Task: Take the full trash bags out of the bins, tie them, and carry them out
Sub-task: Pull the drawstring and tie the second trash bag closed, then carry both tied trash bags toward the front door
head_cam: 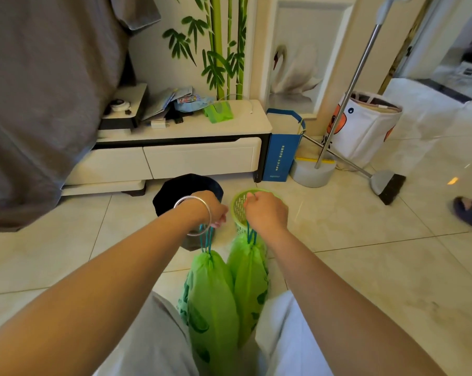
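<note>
Two green trash bags hang in the head view, one from each fist, side by side and touching in front of the person's light trousers. The left hand is closed around the teal drawstring of the left bag (a silver bangle circles that wrist). The right hand is likewise clenched on the drawstring of the right bag. Both bags are cinched shut at the neck and dangle clear of the bins. Beyond the left hand stands a dark bin on the tiled floor; just beside it, behind the right hand, is a green mesh bin, and no liner shows on its visible rim. Behind them runs a low white cabinet whose tabletop carries papers and a green packet. To its right stand a blue paper bag, a dustpan, a broom lying with its bristles on the floor, and a white fabric hamper. A dark slipper sits at the far right edge.
</note>
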